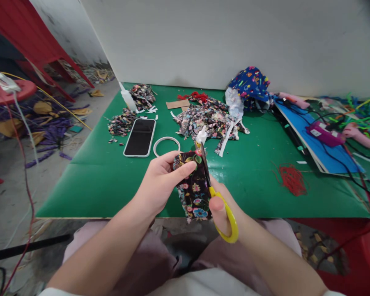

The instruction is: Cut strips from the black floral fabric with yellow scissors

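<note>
At the far left, off the bench [111, 193], a red stool [9, 90] is seen on the floor among purple and yellow scraps [49, 123]. On the green bench top, a small white glue bottle [127, 98] is tilted near the back left corner; what is inside it cannot be told. Just beside it a small heap of dark flowered cloth [142, 94] is piled, and a heap of tiny cuttings [121, 123] is spread in front. A phone [140, 137] is laid face up next to a white ring [166, 146].

Nearer the front edge, a piece of flowered fabric [194, 189] is held up over the bench by the left hand [158, 183], pinched between thumb and fingers [185, 168] at its top corner. Yellow-handled scissors [217, 197] are gripped by the right hand [224, 207], the thumb passed through one loop and the blades laid against the right edge of the fabric. A second small white bottle [201, 137] is partly hidden behind the blade tips.

Behind these, a larger pile of flowered strips [206, 119] is spread, with a blue patterned cloth [251, 86] bundled further back. A tangle of red thread [292, 179] is left to the right. At the far right a blue sheet [320, 139], a purple tool [325, 135] with black cables, and bright pipe cleaners [361, 111] are crowded together.
</note>
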`<move>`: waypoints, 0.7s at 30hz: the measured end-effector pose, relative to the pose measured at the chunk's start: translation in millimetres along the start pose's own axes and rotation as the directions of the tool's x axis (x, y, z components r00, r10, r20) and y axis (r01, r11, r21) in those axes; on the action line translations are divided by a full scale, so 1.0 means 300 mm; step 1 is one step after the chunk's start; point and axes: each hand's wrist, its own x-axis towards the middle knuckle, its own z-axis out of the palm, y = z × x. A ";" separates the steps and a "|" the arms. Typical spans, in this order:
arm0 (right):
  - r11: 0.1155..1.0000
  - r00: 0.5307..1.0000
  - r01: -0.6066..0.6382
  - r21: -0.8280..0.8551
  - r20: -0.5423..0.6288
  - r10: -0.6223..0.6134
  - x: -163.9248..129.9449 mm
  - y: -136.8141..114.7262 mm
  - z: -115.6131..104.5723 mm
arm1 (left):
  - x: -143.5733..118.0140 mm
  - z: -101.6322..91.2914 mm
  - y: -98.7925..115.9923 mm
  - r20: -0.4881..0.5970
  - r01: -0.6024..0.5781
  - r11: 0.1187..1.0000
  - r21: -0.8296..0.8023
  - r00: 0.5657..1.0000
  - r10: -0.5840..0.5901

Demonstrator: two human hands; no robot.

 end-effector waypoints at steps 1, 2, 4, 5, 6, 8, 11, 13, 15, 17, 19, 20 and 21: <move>1.000 1.000 -0.002 0.013 -0.011 0.002 0.000 0.004 0.002 | 0.000 0.000 0.000 -0.004 0.001 1.000 0.005 1.000 -0.001; 1.000 1.000 -0.006 0.027 -0.020 0.006 -0.001 0.006 0.003 | 0.001 0.001 0.000 -0.008 0.004 1.000 0.008 1.000 -0.004; 0.999 0.999 -0.017 0.044 -0.029 0.018 -0.001 0.007 0.005 | 0.001 0.002 0.001 -0.014 0.004 1.000 0.010 1.000 -0.004; 0.999 0.999 -0.024 0.045 -0.034 0.025 -0.001 0.006 0.005 | 0.001 0.002 0.001 -0.017 0.004 1.000 0.010 1.000 -0.004; 0.999 0.999 -0.029 0.044 -0.042 0.031 0.000 0.004 0.005 | 0.001 0.002 0.002 -0.017 0.003 1.000 0.010 1.000 -0.003; 0.999 0.998 -0.036 0.038 -0.058 0.038 0.001 0.000 0.005 | 0.002 0.003 0.001 -0.012 0.003 1.000 0.010 1.000 -0.003; 0.998 0.997 -0.047 0.029 -0.058 0.049 0.003 -0.009 0.006 | 0.002 0.002 0.001 -0.006 0.004 1.000 0.009 1.000 -0.004; 0.998 0.996 -0.063 0.022 -0.066 0.064 0.004 -0.016 0.007 | 0.002 0.001 0.000 -0.005 0.006 1.000 0.010 1.000 -0.005; 0.997 0.993 -0.072 0.023 -0.087 0.074 0.003 -0.023 0.010 | 0.003 0.000 0.000 -0.003 0.008 1.000 0.011 1.000 -0.008; 0.997 0.991 -0.071 0.028 -0.108 0.073 0.003 -0.028 0.012 | 0.002 0.000 -0.001 0.000 0.007 1.000 0.008 1.000 -0.007; 0.997 0.992 -0.068 0.023 -0.103 0.070 0.003 -0.030 0.014 | 0.001 0.000 -0.001 -0.002 0.007 1.000 0.007 1.000 -0.007; 0.997 0.993 -0.069 0.016 -0.099 0.070 0.003 -0.030 0.014 | 0.001 0.001 0.000 -0.005 0.009 1.000 0.007 1.000 -0.009; 0.997 0.993 -0.071 0.010 -0.097 0.071 0.003 -0.030 0.014 | 0.000 0.001 0.000 -0.010 0.011 1.000 0.008 1.000 -0.011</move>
